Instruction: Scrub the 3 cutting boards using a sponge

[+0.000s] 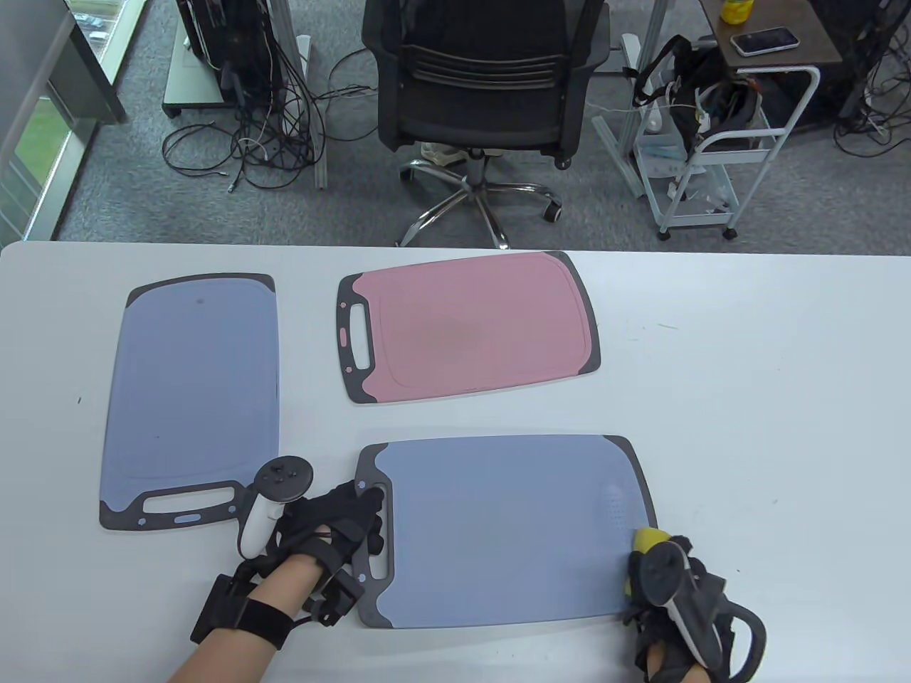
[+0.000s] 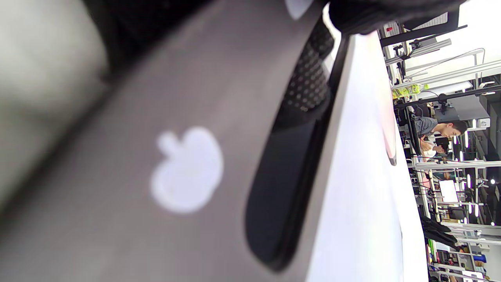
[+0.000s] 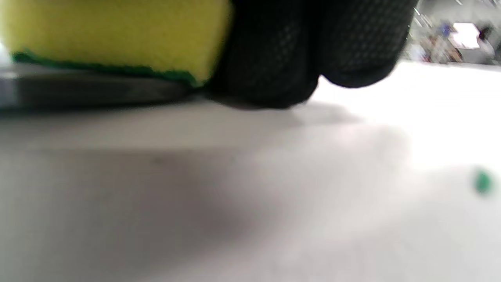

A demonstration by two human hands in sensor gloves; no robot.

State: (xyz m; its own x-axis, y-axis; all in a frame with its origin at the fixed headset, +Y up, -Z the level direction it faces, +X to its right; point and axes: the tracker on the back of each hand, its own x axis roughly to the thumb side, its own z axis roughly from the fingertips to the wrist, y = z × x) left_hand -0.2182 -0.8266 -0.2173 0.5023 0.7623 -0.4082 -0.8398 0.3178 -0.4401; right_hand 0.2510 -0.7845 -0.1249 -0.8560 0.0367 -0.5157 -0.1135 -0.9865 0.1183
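Three cutting boards lie on the white table: a blue one (image 1: 188,398) at the left, a pink one (image 1: 470,327) at the back centre, and a larger blue one (image 1: 505,530) at the front. My left hand (image 1: 349,519) grips the grey handle end of the front board (image 2: 188,172), fingers curled at the slot. My right hand (image 1: 676,590) holds a yellow sponge (image 1: 648,544) with a green underside (image 3: 117,35) pressed on that board's right edge (image 3: 78,92). The tracker hides most of the sponge from above.
A black office chair (image 1: 484,78) stands beyond the table's far edge. A white cart (image 1: 719,156) with a bag stands at the back right, cables lie on the floor at the back left. Bare table (image 1: 769,398) stretches to the right of the boards.
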